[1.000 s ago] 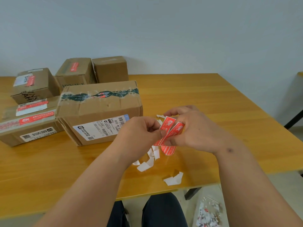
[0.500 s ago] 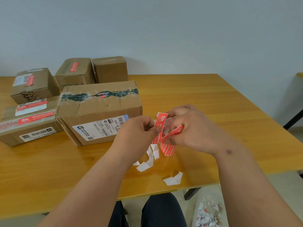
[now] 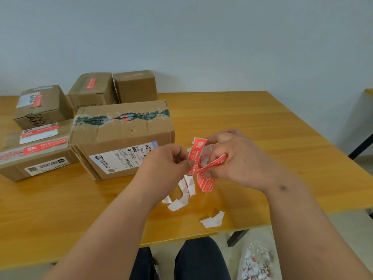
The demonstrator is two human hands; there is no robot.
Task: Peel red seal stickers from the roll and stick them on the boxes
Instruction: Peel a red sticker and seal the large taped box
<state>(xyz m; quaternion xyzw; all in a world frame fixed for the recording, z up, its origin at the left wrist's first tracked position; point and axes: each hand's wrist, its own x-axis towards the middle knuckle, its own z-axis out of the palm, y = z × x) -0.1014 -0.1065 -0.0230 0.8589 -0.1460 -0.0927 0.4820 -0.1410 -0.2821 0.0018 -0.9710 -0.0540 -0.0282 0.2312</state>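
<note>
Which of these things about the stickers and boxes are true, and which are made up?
1. The left hand pinches a red sticker. True.
2. The right hand is empty. False: it holds the sticker roll.
3. White paper scraps lie on the table. True.
4. The big front box is open. False: tape runs along its closed top.

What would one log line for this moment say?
step: peeling sticker | left hand: pinches sticker | right hand: holds roll | big box: no red seal visible | table: backing scraps
</note>
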